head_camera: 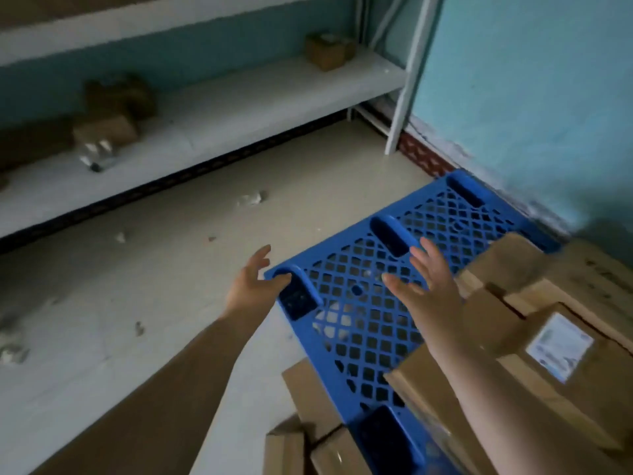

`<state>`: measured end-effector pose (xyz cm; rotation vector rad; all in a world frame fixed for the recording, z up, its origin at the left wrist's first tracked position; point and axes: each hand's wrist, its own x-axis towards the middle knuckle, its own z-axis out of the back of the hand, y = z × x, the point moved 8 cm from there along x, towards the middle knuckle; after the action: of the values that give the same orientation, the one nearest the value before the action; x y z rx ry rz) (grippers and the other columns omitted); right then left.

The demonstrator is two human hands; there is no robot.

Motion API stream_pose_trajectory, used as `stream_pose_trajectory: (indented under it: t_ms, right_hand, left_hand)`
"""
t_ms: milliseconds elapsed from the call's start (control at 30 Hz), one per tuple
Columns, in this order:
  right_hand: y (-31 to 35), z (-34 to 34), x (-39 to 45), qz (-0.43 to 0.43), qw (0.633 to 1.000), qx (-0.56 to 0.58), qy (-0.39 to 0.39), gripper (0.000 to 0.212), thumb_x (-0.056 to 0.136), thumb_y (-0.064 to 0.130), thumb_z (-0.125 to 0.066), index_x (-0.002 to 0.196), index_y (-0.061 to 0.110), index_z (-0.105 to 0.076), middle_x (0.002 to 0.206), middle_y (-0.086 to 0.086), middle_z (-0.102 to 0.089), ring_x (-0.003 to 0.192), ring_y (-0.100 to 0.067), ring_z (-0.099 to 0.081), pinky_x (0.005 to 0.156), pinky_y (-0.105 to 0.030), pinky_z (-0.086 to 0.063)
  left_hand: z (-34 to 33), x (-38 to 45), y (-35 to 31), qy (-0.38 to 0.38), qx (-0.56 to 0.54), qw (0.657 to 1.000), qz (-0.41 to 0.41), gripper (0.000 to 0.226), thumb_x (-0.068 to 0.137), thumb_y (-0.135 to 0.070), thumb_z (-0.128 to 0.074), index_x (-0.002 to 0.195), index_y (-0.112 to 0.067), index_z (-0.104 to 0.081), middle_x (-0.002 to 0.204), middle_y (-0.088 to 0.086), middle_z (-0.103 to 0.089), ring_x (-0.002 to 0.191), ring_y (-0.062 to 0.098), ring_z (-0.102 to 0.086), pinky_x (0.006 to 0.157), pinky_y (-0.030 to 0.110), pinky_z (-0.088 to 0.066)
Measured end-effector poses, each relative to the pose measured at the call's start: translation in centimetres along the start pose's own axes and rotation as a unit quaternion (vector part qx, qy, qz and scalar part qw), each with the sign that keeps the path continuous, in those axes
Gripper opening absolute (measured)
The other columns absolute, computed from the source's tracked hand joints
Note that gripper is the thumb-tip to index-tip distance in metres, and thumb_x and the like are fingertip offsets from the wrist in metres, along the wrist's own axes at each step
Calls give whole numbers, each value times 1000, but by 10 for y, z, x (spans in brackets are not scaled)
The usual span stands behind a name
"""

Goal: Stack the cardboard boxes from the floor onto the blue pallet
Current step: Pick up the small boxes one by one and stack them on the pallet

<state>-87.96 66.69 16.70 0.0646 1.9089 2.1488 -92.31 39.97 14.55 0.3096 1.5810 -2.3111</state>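
The blue pallet, a plastic grid, lies on the floor by the teal wall. Cardboard boxes are piled on its right part, the nearest one bearing a white label. More cardboard boxes lie on the floor at the pallet's near left edge. My left hand hovers at the pallet's left corner, fingers spread, holding nothing. My right hand is above the bare grid just left of the stacked boxes, fingers straight and spread, also holding nothing.
A low white shelf runs along the far wall with small boxes and clutter on it. Its white upright post stands near the pallet's far corner. Scraps of paper litter the pale floor at left.
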Motion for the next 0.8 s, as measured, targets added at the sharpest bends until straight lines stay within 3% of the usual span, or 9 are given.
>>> stream_pose_trajectory:
  t_ms: [167, 267, 400, 600, 667, 733, 800]
  right_hand:
    - [-60, -121, -12, -47, 988, -83, 124, 79, 79, 26, -72, 143, 33, -27, 147, 12, -33, 133, -4, -31, 104, -34, -34]
    - [-122, -167, -34, -86, 968, -138, 189, 83, 78, 24, -73, 145, 28, -24, 149, 7, -30, 134, -8, -30, 109, -40, -33]
    - [-229, -205, -75, -180, 927, -211, 251, 91, 74, 35, -75, 146, 29, -20, 152, 3, -28, 136, -14, -30, 110, -40, -30]
    - [-391, -220, -161, -372, 835, -277, 297, 87, 72, 44, -74, 142, 16, -30, 136, -3, -48, 118, -19, -49, 91, -31, -44]
    - [-430, -215, -184, -430, 810, -290, 274, 79, 73, 44, -73, 135, 11, -38, 122, -3, -56, 103, -16, -53, 77, -26, -47]
    - [-461, -209, -201, -465, 807, -269, 247, 77, 73, 41, -74, 134, 10, -38, 121, -5, -57, 96, -12, -50, 72, -21, -44]
    - [-487, -203, -211, -478, 813, -246, 226, 70, 77, 31, -73, 134, 8, -38, 117, -3, -57, 92, -11, -48, 65, -9, -42]
  left_hand:
    - [75, -13, 124, -62, -18, 994, 90, 57, 83, -21, -65, 134, -30, -43, 134, 1, -48, 97, 17, -55, 74, 28, -41]
    - [78, -30, 202, -60, -31, 987, 146, 57, 83, -20, -66, 134, -28, -43, 133, 3, -48, 100, 20, -56, 65, 26, -42]
    - [54, -53, 303, -42, -26, 974, 220, 60, 82, -22, -66, 136, -27, -41, 134, 2, -48, 108, 21, -55, 76, 25, -38]
    - [-12, -90, 443, 9, -10, 948, 318, 65, 83, -19, -65, 140, -23, -35, 140, 8, -43, 122, 26, -47, 90, 28, -39]
    - [-33, -101, 484, 20, -6, 937, 349, 68, 83, -17, -64, 142, -21, -31, 143, 10, -39, 118, 25, -49, 81, 21, -43]
    - [-50, -111, 522, 26, 6, 926, 378, 71, 83, -18, -64, 144, -20, -28, 145, 10, -36, 95, 17, -54, 60, 16, -39]
    - [-65, -117, 552, 39, 27, 920, 389, 74, 82, -23, -64, 145, -21, -25, 146, 9, -35, 98, 17, -52, 70, 22, -39]
